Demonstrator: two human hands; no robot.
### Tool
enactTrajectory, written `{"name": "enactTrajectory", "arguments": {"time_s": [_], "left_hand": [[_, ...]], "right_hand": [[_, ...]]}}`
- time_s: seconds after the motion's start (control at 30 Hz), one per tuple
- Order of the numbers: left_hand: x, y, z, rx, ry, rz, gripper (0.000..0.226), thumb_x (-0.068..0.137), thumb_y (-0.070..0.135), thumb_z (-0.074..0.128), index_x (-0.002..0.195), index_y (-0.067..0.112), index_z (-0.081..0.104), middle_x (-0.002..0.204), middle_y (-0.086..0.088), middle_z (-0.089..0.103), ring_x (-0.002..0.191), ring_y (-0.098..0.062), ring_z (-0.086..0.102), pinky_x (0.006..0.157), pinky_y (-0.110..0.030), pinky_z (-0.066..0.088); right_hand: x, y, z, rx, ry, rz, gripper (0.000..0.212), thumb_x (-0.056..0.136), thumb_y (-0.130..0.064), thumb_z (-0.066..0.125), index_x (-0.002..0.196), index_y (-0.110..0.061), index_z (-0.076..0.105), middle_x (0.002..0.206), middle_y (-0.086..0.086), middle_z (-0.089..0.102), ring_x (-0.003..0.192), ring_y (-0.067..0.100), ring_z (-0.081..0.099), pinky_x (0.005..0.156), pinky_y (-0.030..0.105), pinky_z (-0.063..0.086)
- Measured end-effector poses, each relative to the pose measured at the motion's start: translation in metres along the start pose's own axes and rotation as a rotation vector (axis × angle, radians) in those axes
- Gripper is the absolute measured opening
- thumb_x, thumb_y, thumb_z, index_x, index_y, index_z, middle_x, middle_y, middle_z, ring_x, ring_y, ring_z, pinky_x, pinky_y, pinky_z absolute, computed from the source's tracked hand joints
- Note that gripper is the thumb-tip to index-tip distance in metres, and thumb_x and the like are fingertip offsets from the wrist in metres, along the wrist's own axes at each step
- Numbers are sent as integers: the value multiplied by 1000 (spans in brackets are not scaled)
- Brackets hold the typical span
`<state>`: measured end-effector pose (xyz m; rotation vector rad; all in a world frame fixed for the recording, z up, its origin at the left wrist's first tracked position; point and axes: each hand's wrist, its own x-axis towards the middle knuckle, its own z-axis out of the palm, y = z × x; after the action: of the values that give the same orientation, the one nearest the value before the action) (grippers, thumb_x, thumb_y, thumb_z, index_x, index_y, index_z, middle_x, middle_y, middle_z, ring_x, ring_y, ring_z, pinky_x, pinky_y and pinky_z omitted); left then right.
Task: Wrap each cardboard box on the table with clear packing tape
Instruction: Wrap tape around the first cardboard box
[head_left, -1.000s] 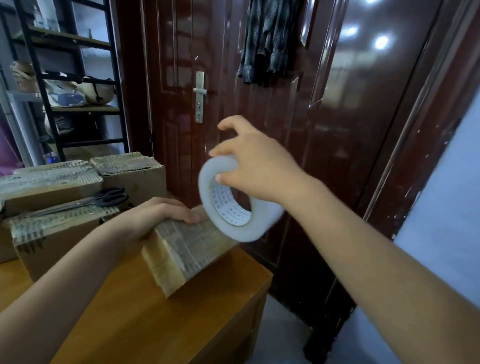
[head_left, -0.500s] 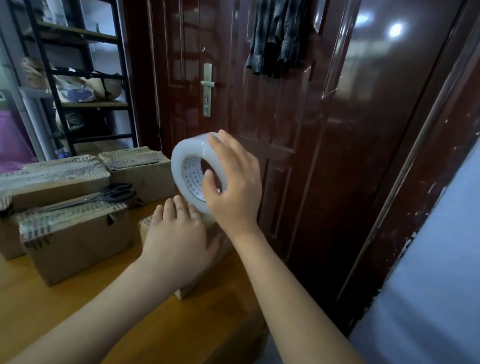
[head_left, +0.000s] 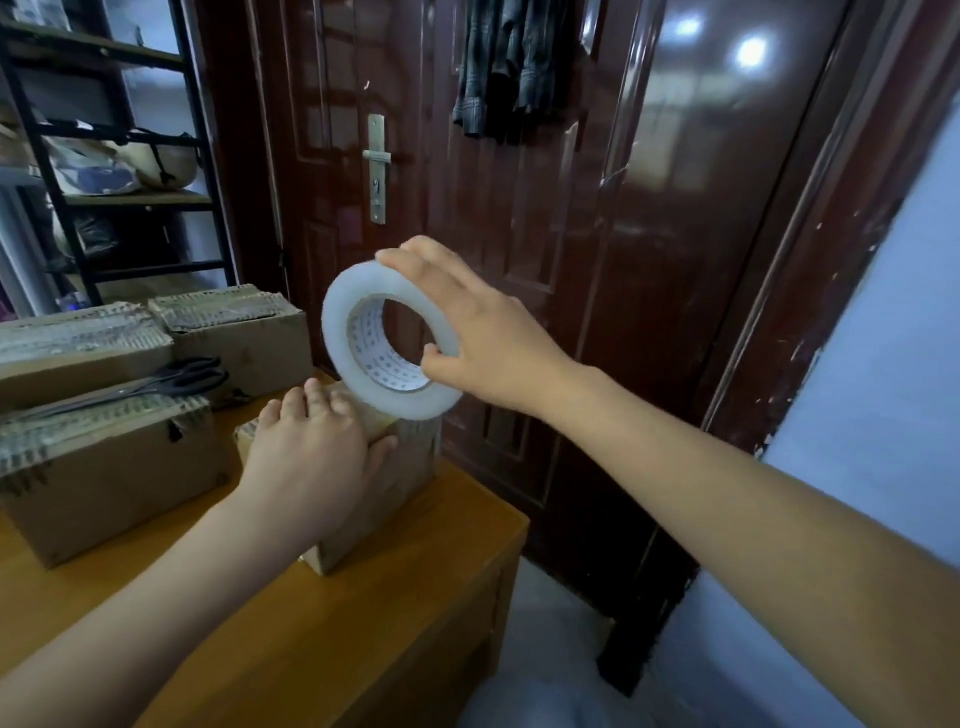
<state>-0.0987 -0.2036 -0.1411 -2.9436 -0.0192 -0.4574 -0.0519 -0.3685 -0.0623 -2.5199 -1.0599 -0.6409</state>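
A small cardboard box (head_left: 400, 478) stands near the right end of the wooden table (head_left: 363, 623). My left hand (head_left: 311, 462) lies flat on its top, fingers straight, thumb down its near side. Just above the box's far edge my right hand (head_left: 467, 338) holds a roll of clear packing tape (head_left: 343, 332) on edge, thumb inside the core and fingers over the outer rim. Whether a strip runs from the roll to the box I cannot make out. Three more taped boxes sit to the left: the front one (head_left: 109, 478), one behind it (head_left: 78, 353) and the back one (head_left: 239, 327).
Black scissors (head_left: 171, 379) lie on top of the front left box. A dark red door (head_left: 519, 208) stands close behind the table, with a garment hanging on it. A black metal shelf rack (head_left: 104, 156) is at the back left. The table's right edge drops to the floor.
My right hand swung the roll from right of the box over to above its far edge, then lifted it a little. My left hand shifted from the box's side to flat on top.
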Motion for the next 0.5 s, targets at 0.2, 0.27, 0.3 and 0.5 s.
{"name": "enactTrajectory", "arguments": {"time_s": [0.2, 0.27, 0.3, 0.5], "left_hand": [[0, 0, -3, 40, 5, 19, 72, 96, 58, 30, 131, -2, 48, 140, -24, 46, 128, -37, 47, 105, -44, 40], [0, 2, -7, 83, 11, 21, 72, 97, 59, 22, 139, 2, 40, 146, -20, 41, 134, -32, 42, 109, -40, 36], [-1, 3, -8, 97, 2, 25, 72, 98, 59, 20, 141, 3, 37, 147, -19, 40, 134, -32, 41, 110, -40, 35], [5, -3, -8, 21, -41, 22, 67, 98, 58, 24, 135, 5, 43, 145, -17, 42, 132, -32, 42, 109, -39, 35]], "right_hand": [[-77, 6, -30, -275, -339, -7, 84, 80, -12, 60, 149, -42, 22, 157, -15, 16, 93, 17, 54, 69, 24, 39], [-96, 8, -30, -327, -555, 49, 83, 82, -11, 55, 148, -46, 19, 153, -22, 16, 88, 16, 54, 68, 25, 45], [-103, 8, -30, -367, -659, 64, 82, 83, -10, 53, 147, -48, 18, 151, -24, 16, 88, 16, 54, 69, 27, 48], [-110, -2, -36, -346, -834, 126, 81, 80, -11, 54, 144, -50, 21, 143, -28, 26, 60, 9, 46, 59, 30, 46]]}}
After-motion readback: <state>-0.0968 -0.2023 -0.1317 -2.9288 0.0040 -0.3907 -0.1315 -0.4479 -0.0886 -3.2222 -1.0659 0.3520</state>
